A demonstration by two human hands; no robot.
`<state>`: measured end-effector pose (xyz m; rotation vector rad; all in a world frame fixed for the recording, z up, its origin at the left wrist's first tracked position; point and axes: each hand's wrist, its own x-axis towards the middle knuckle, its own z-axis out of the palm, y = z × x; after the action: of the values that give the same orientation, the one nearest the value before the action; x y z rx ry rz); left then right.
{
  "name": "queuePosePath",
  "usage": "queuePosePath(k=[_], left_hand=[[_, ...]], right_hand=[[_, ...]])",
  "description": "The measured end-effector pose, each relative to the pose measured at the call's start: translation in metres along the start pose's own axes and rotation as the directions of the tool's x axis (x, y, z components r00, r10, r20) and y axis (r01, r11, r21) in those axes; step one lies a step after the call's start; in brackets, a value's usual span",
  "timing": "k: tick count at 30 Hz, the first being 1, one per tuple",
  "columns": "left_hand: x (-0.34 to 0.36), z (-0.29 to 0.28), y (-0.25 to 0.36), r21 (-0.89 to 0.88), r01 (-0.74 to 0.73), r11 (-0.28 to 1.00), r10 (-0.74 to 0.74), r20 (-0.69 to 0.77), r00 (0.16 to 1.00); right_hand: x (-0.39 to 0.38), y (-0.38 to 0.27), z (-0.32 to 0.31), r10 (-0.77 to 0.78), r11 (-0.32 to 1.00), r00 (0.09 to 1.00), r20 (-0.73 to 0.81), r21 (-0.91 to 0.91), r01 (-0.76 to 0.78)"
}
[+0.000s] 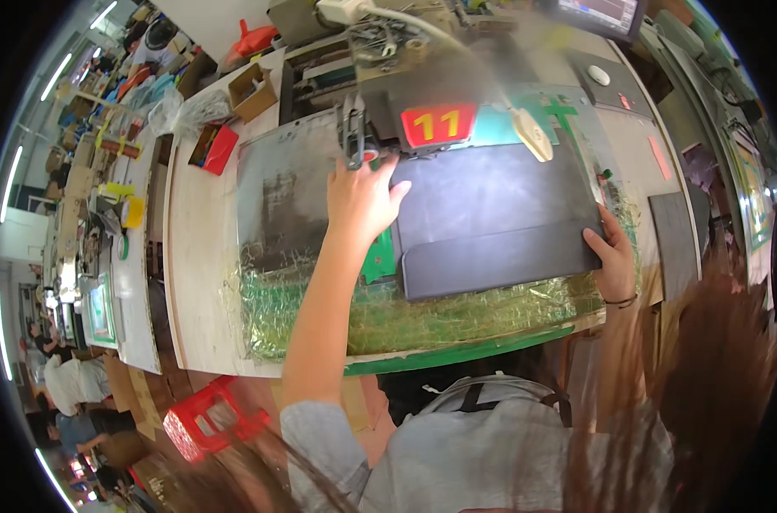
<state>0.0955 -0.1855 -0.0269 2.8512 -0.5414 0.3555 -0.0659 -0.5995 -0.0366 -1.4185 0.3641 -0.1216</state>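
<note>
A dark grey flat piece (500,192), like a leather or plastic folder with a folded flap (500,261) along its near side, lies on the work surface in front of me. My right hand (612,256) grips its right edge, thumb on top and fingers at the rim. My left hand (363,201) reaches past the left edge of the piece, fingers spread, up against a black metal fixture (353,132). Exactly what its fingertips touch is hidden. A red plate with yellow figures (440,125) is on the machine head above the far edge of the dark piece.
Under the piece is a bed covered with crinkled yellow-green film (440,321). A pale plug-shaped part on a cable (532,135) hangs over the far side. A red box (214,149) and cardboard box (252,92) stand at left; a white mouse (599,75) lies far right.
</note>
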Motion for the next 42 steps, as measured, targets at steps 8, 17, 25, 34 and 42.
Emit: queuePosePath(k=[8,17,25,34,42], left_hand=[[0.008,-0.015,0.01,0.089,0.08,0.993,-0.102,0.281,0.954],[0.007,-0.007,0.009,0.089,0.113,0.99,-0.134,0.285,0.949],[0.005,-0.003,0.006,0.022,0.059,0.998,-0.061,0.126,0.99],[0.008,-0.001,-0.002,0.178,-0.051,0.983,0.024,0.151,0.988],[-0.006,-0.022,0.021,0.321,0.022,0.947,-0.046,0.069,0.997]], right_hand=[[0.001,0.001,-0.004,0.006,0.999,1.0,-0.013,-0.034,-0.006],[-0.004,-0.007,0.003,0.009,0.999,1.0,-0.006,-0.047,-0.01],[-0.001,0.002,0.005,-0.4,0.719,0.916,-0.002,-0.621,0.313],[-0.003,-0.013,0.004,-0.286,0.759,0.958,0.028,-0.603,0.245],[0.005,-0.008,0.005,-0.254,0.809,0.967,0.026,-0.542,0.228]])
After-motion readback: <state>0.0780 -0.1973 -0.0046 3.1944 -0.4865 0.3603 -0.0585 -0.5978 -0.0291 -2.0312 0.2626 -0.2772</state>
